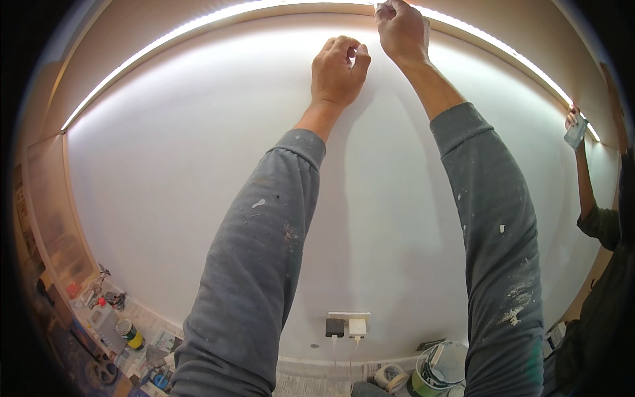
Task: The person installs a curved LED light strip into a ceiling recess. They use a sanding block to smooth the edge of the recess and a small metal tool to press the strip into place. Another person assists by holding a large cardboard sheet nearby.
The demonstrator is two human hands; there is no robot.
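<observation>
Both my arms, in grey sleeves with paint specks, reach up in front of a white wall (pixel 198 165). My left hand (pixel 337 71) is raised near the wall's upper part, its fingers curled and thumb and forefinger nearly meeting; what they hold, if anything, is hidden. Higher and to the right, my right hand (pixel 403 33) is closed at the lit strip (pixel 476 31) along the wall's top edge. Its fingertips are cut by the picture's upper border, so I cannot make out what is in them.
At far right a co-worker's hand (pixel 573 118) holds a greyish flat piece (pixel 576 132) near the strip. Below are two plugged-in adapters (pixel 335 327), a bucket (pixel 440 369) and a tape roll (pixel 391 377). A jug (pixel 106 325) and a can (pixel 130 334) stand lower left.
</observation>
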